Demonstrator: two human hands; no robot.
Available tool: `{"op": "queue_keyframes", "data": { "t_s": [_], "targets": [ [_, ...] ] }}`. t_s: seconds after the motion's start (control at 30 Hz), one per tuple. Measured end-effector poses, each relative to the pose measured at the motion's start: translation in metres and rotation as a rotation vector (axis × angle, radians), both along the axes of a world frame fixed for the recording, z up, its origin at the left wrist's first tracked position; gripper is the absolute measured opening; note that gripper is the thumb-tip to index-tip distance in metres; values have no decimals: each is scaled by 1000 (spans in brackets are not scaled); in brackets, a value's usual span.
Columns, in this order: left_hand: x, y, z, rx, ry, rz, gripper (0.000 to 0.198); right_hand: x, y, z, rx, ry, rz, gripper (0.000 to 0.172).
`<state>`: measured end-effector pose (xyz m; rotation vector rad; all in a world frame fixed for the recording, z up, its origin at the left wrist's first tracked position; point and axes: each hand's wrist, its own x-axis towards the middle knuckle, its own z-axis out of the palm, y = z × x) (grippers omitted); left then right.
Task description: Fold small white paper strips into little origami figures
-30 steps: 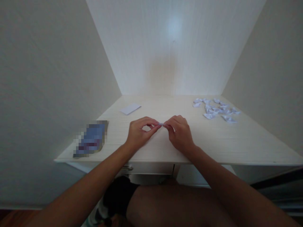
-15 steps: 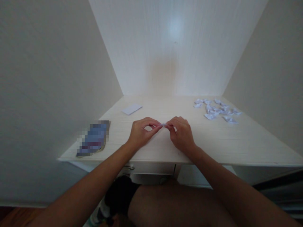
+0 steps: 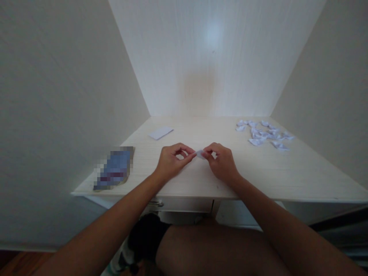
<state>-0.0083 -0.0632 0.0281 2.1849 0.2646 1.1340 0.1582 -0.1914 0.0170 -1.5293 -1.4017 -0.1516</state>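
A small piece of folded white paper (image 3: 199, 154) is held between my two hands, over the middle of the desk. My left hand (image 3: 174, 159) pinches its left end between thumb and fingertips. On the other side, my right hand (image 3: 221, 159) grips the right end the same way. The fingertips cover both ends, so only the pale middle shows. To the far right lies a loose group of small folded white paper pieces (image 3: 258, 134), apart from my hands.
A flat white paper stack or folded sheet (image 3: 161, 133) lies at the back left. Near the left edge is a blurred-out bluish packet (image 3: 115, 168). The white desk (image 3: 186, 184) meets walls on three sides. Beneath its front edge is a drawer (image 3: 184, 205).
More of the paper now shows between my fingertips. My right hand has tilted and shifted slightly; my left hand stays nearly in place.
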Motion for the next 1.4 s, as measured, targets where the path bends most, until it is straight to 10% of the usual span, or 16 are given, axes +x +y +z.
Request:
{"op": "queue_keyframes", "data": {
  "t_s": [1.4],
  "targets": [
    [9,-8,-2,-151,-60,-86,21,-2,4,-2,-102,-66,40,12]
  ]
}}
